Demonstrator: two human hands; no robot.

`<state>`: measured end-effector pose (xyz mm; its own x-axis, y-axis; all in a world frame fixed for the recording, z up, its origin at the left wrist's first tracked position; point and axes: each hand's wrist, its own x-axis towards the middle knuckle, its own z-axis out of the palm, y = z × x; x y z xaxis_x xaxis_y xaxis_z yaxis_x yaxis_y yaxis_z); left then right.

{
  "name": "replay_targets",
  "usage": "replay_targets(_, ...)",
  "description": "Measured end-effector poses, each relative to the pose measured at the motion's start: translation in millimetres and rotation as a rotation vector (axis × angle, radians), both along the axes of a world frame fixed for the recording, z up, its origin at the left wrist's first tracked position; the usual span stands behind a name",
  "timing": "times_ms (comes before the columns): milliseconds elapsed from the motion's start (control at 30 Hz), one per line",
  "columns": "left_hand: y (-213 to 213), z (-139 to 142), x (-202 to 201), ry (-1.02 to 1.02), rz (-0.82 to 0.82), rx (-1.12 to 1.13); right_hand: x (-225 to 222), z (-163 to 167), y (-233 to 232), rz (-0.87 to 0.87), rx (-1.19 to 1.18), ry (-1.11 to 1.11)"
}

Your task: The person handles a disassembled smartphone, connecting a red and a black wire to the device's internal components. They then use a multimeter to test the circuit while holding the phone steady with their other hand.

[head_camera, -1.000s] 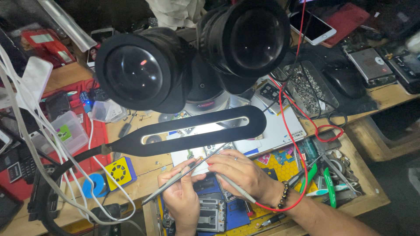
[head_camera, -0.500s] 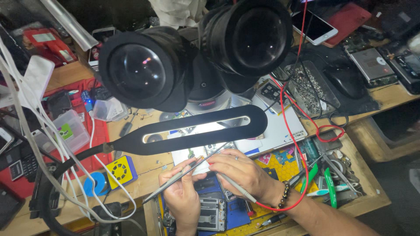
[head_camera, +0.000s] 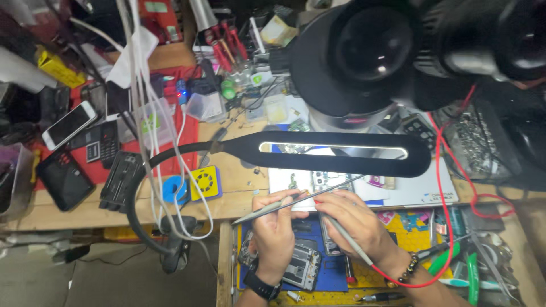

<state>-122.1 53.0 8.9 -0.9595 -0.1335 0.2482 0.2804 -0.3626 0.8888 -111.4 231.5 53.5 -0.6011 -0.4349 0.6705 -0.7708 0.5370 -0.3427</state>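
My left hand [head_camera: 274, 230] pinches a long thin grey tool [head_camera: 250, 216] that slants up to the right under the lamp. My right hand [head_camera: 350, 219] grips a grey test probe [head_camera: 348, 241] with a red lead [head_camera: 449, 227] trailing off to the right. Both hands meet over a small dark circuit board [head_camera: 331, 250] lying on a blue mat [head_camera: 335, 276], which is mostly hidden by my fingers. An opened phone body [head_camera: 301, 272] lies just below my left hand. I wear a black watch on the left wrist and a bead bracelet on the right.
A black bar lamp [head_camera: 335, 153] on a gooseneck spans above my hands. Large black microscope eyepieces [head_camera: 369, 51] fill the top right. Phones [head_camera: 68, 124], white cables [head_camera: 142, 113], a yellow gadget [head_camera: 206, 183] and screwdrivers [head_camera: 227, 45] crowd the wooden bench to the left. Green-handled tools [head_camera: 472, 278] lie at right.
My view has swung, so the microscope now sits at the upper right and more of the cluttered left bench shows. Both hands keep the same grip over the board.
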Motion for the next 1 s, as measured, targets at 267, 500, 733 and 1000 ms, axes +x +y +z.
replay_targets(267,-1.4,6.6,2.4,-0.017,-0.006,-0.013,1.5,4.9,-4.8,-0.008,-0.022,-0.030)
replay_targets(500,-1.4,4.8,1.2,-0.007,-0.013,0.013,0.8,3.6,-4.9,-0.011,-0.021,-0.030)
replay_targets(733,-1.6,3.0,1.7,-0.019,-0.006,-0.004,0.9,1.4,-4.1,-0.015,-0.022,-0.023)
replay_targets(1000,-2.0,6.8,3.2,-0.022,-0.009,-0.008,2.1,4.5,-5.0,-0.008,-0.027,-0.024)
